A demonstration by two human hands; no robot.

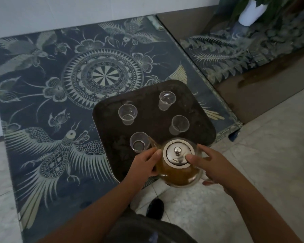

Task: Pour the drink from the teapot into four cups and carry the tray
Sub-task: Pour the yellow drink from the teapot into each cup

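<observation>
A glass teapot (177,174) full of amber drink sits at the near edge of a dark tray (147,97). Its spout points left toward the nearest clear cup (139,142). Its steel lid (178,152) has a round knob. My left hand (144,163) grips the pot's left side below the spout. My right hand (209,163) wraps the right side, thumb pressing on the lid. Three other clear cups stand on the tray: far left (127,114), far right (166,99), middle right (179,124). All look empty.
The tray lies on a low table with a dark blue patterned cloth (60,81), its near right corner overhanging. A mirrored panel (244,55) and a white vase (251,13) stand at the right. Pale tiled floor (261,146) lies beyond; my shoe (154,207) shows below.
</observation>
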